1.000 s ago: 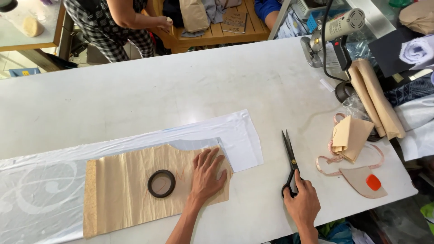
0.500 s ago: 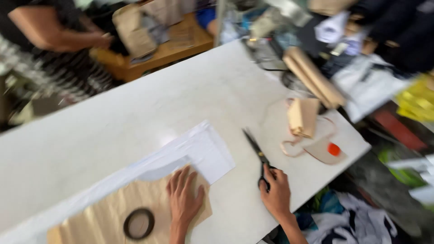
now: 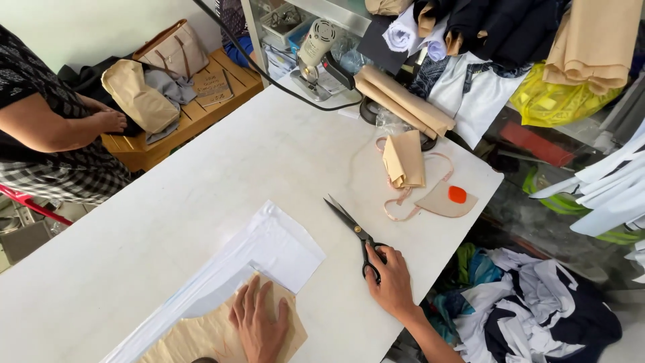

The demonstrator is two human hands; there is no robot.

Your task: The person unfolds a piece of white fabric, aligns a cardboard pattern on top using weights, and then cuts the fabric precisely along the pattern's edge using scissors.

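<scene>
My left hand [image 3: 259, 321] lies flat, fingers spread, on a tan piece of cloth [image 3: 201, 338] at the bottom edge of the view. Under the cloth runs a long white sheet [image 3: 272, 250]. My right hand [image 3: 390, 282] rests on the white table [image 3: 201, 181] with its fingers in the handles of black scissors [image 3: 354, 228], whose blades lie on the table and point away to the upper left.
Folded tan cloth [image 3: 404, 159], tan straps and a tan piece with an orange chalk [image 3: 457, 194] lie near the table's right edge. An electric cutter [image 3: 314, 47] and tan rolls [image 3: 400, 99] sit at the far corner. Another person [image 3: 60, 134] stands at left. Clothes are heaped on the floor [image 3: 531, 296].
The view has swung to the right and tilted, so the black tape ring on the tan cloth has left the frame. Both hands stay where they were on the cloth and the scissors.
</scene>
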